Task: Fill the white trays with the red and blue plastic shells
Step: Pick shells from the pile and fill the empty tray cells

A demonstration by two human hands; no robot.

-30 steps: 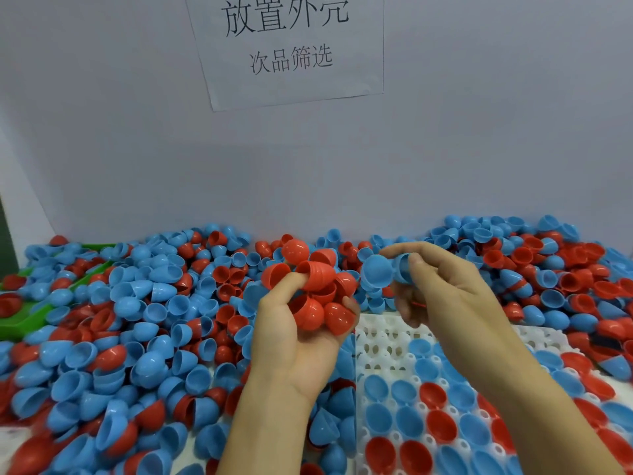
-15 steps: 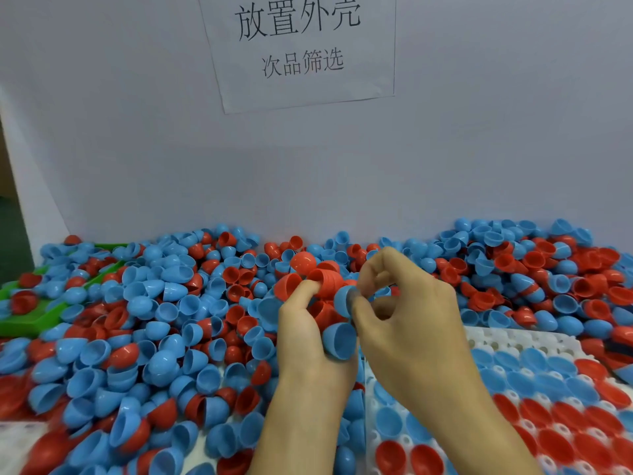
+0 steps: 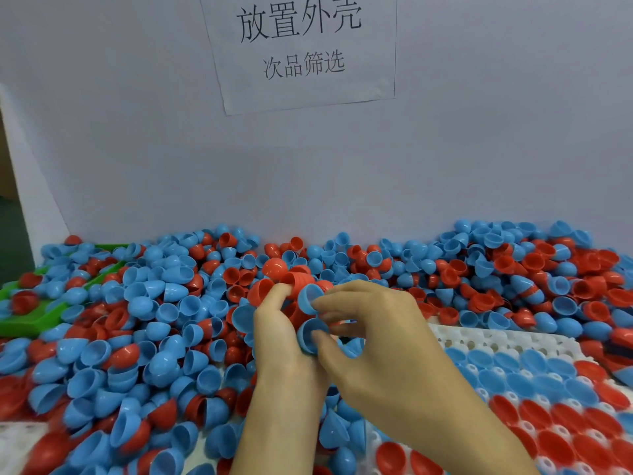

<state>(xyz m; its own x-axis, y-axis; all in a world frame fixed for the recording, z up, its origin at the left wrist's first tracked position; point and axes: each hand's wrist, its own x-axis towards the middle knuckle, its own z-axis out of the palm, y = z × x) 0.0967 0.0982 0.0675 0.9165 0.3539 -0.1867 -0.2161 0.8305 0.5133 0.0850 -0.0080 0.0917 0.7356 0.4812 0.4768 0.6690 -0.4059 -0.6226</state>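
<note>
Now right hand (image 3: 373,337) fingers (image 3: 320,305) pinch blue shell (image 3: 308,296).

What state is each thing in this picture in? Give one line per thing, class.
Left hand: grips a bunch of red and blue shells.
Right hand: pinches blue shells.
White tray: partly filled, far rows bare.
Green tray: half buried.
Paper sign: stuck on the wall.
</note>
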